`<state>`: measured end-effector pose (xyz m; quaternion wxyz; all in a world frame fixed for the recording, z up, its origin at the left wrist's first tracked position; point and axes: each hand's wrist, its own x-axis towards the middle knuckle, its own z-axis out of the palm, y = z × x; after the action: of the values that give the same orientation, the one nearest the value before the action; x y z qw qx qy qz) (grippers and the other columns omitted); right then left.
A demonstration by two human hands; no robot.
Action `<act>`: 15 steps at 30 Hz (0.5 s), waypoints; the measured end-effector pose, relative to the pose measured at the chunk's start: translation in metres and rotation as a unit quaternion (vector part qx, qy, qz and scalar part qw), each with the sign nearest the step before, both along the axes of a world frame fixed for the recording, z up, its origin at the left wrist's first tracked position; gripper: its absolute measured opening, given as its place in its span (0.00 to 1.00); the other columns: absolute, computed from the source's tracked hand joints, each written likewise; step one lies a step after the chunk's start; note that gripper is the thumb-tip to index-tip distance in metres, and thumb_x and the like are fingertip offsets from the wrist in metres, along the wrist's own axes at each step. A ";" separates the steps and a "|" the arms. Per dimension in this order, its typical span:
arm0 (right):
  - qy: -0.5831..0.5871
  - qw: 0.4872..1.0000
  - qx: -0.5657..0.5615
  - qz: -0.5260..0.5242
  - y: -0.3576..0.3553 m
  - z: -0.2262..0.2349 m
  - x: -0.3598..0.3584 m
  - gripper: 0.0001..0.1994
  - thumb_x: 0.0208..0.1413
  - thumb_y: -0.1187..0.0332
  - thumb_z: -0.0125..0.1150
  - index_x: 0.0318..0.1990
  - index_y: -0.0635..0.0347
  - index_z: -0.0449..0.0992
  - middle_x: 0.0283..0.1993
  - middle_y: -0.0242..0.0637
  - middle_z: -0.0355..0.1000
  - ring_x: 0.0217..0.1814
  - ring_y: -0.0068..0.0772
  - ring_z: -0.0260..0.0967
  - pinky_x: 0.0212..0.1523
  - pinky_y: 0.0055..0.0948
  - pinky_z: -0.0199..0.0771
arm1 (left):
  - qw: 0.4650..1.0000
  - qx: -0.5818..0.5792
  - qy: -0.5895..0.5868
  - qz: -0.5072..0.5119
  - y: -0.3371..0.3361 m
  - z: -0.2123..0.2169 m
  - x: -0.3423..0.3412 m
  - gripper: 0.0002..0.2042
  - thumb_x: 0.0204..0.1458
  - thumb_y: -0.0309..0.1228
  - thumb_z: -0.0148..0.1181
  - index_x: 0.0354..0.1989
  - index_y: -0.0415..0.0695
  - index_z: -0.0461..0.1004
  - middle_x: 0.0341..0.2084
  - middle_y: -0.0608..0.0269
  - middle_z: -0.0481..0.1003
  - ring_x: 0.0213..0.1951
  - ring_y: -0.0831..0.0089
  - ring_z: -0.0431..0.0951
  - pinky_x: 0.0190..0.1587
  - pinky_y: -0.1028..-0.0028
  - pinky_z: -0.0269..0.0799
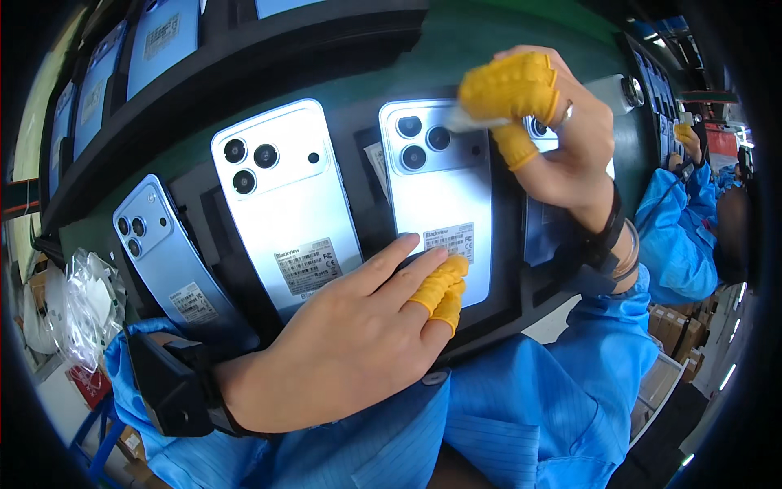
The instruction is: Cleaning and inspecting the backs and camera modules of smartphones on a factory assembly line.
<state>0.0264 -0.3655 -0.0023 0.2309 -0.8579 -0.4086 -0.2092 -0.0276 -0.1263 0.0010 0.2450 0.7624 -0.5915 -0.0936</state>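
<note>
A pale blue smartphone (444, 191) lies back side up before me, three camera lenses at its top left and a printed label (459, 236) lower down. My left hand (346, 338) rests on its lower part, fingers stretched out, two of them in yellow finger cots. Over the phone's top edge, my right hand (550, 122) is closed in a pinch, also wearing yellow finger cots. Between its fingertips shows a small whitish thing (472, 121), smeared by motion; its kind I cannot make out.
Left of it in the black tray are a bright phone (281, 204) and a tilted blue phone (167, 253). Another phone (542, 220) is partly under my right forearm. A second tray (244, 85) holds more phones. Clear plastic bags (90, 306) hang left. A person in blue (676, 236) sits right.
</note>
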 end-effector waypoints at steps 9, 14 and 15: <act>0.069 0.990 -0.040 0.118 -0.004 -0.001 0.007 0.11 0.29 0.75 0.55 0.26 0.66 0.77 0.30 0.46 0.74 0.34 0.45 0.73 0.47 0.44 0.71 | 1.000 -0.006 0.008 0.014 0.001 -0.001 -0.001 0.05 0.42 0.29 0.60 0.22 0.40 0.75 0.40 0.51 0.76 0.51 0.63 0.71 0.59 0.62 0.60; -0.053 0.998 -0.045 0.008 0.000 0.000 0.004 0.10 0.37 0.75 0.62 0.31 0.65 0.76 0.36 0.44 0.74 0.39 0.45 0.72 0.47 0.44 0.70 | 1.000 0.003 0.009 0.004 -0.001 0.001 0.000 0.05 0.42 0.28 0.59 0.22 0.40 0.75 0.40 0.51 0.75 0.51 0.64 0.71 0.59 0.62 0.60; -0.060 0.995 -0.037 0.064 0.002 -0.009 0.004 0.11 0.39 0.75 0.64 0.34 0.65 0.76 0.39 0.44 0.74 0.42 0.45 0.71 0.48 0.44 0.69 | 1.000 0.005 0.008 0.004 -0.001 0.000 0.000 0.05 0.42 0.28 0.59 0.22 0.40 0.75 0.40 0.51 0.76 0.51 0.64 0.71 0.59 0.62 0.60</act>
<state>0.0308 -0.3639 -0.0114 0.1866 -0.8241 -0.4829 -0.2298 -0.0280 -0.1272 0.0015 0.2464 0.7651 -0.5863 -0.1012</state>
